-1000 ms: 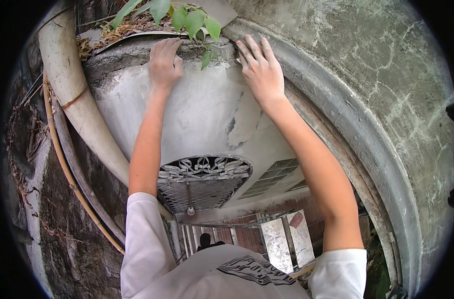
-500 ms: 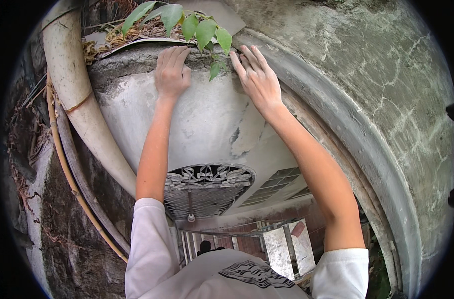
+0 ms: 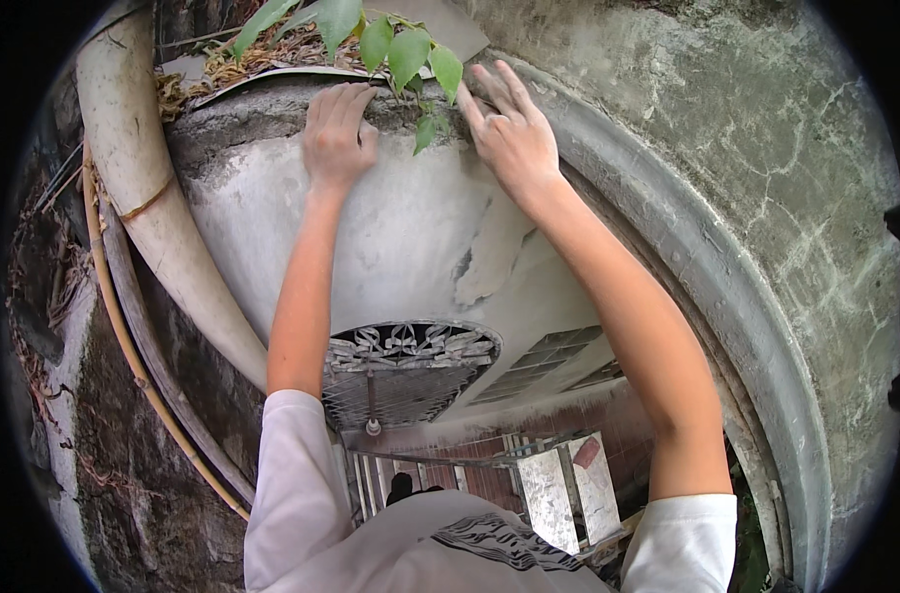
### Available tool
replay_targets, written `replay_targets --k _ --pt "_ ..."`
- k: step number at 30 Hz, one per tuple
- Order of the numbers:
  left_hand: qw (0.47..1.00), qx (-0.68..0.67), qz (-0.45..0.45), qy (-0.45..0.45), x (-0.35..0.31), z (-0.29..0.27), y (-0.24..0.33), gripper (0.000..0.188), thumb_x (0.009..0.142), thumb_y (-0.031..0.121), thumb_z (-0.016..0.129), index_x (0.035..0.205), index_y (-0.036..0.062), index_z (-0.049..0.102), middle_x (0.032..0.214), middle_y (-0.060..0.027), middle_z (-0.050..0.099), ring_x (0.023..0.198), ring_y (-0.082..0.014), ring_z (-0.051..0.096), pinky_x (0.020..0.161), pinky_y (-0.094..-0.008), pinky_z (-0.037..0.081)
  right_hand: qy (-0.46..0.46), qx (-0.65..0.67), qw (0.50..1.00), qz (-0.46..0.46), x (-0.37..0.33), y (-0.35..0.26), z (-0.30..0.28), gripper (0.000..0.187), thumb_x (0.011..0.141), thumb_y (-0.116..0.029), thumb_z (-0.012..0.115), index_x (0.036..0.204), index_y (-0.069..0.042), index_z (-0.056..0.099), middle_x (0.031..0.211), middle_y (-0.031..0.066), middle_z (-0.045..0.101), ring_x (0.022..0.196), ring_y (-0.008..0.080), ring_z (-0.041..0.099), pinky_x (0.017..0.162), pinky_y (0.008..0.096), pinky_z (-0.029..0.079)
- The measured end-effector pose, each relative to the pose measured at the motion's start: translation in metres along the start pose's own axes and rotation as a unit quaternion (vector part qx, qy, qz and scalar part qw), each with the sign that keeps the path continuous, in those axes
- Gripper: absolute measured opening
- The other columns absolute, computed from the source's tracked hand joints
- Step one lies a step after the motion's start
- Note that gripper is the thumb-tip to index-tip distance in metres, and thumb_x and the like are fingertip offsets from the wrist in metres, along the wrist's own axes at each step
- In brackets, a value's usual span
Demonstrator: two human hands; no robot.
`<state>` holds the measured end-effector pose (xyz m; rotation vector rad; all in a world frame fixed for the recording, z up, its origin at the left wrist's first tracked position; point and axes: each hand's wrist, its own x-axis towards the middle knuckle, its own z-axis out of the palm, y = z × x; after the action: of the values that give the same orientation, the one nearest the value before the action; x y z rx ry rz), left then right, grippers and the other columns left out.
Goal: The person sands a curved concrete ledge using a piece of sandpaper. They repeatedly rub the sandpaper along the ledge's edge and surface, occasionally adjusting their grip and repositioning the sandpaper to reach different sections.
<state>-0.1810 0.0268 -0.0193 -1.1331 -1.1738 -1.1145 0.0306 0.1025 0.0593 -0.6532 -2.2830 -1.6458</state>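
Observation:
My left hand (image 3: 338, 140) lies over the rough top edge of a pale plastered wall (image 3: 410, 227), fingers extended side by side, thumb a little apart. Farther right, my right hand (image 3: 515, 138) is beside the wall top and the grey curved ledge (image 3: 667, 188), its dusty fingers stretched and somewhat spread. Whether all its fingertips touch is hard to tell. A green leafy sprig (image 3: 407, 61) hangs over the wall top between the hands, its leaves close to my right fingertips. Neither hand shows anything held.
Dry leaves (image 3: 262, 61) lie behind the wall top. A thick pale pipe (image 3: 138, 178) and a thin bamboo pole (image 3: 124, 316) run down the left. Below are a metal window grille (image 3: 405, 371), slatted boards (image 3: 549, 494) and a dark shoe. A cracked concrete wall (image 3: 766, 128) rises at right.
My right hand has moved slightly up, its fingers more spread. My left hand stays at the wall edge. The whole view has shifted slightly.

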Motion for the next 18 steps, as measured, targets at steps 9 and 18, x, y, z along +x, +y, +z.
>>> replay_targets --k 9,18 --pt "1.0 0.009 0.002 0.001 0.0 -0.001 0.0 0.037 0.074 0.003 0.054 0.108 0.0022 0.068 0.112 -0.0116 0.068 0.113 -0.0303 0.06 0.103 -0.0436 0.042 0.107 0.134 0.985 -0.032 -0.046 -0.003 0.0 0.057 0.095 -0.013 0.044 0.15 -0.016 0.034 0.127 0.0046 0.064 0.138 0.0169 0.042 0.12 0.0457 0.021" --pt "1.0 0.001 -0.003 -0.004 -0.003 0.004 -0.007 0.039 0.075 0.003 0.054 0.111 0.0041 0.068 0.115 -0.0135 0.067 0.115 -0.0313 0.058 0.104 -0.0446 0.041 0.113 0.436 0.893 0.007 -0.126 0.017 -0.011 0.039 0.096 -0.015 0.048 0.134 -0.011 0.051 0.12 0.0097 0.066 0.122 0.0264 0.057 0.097 0.0418 0.046"
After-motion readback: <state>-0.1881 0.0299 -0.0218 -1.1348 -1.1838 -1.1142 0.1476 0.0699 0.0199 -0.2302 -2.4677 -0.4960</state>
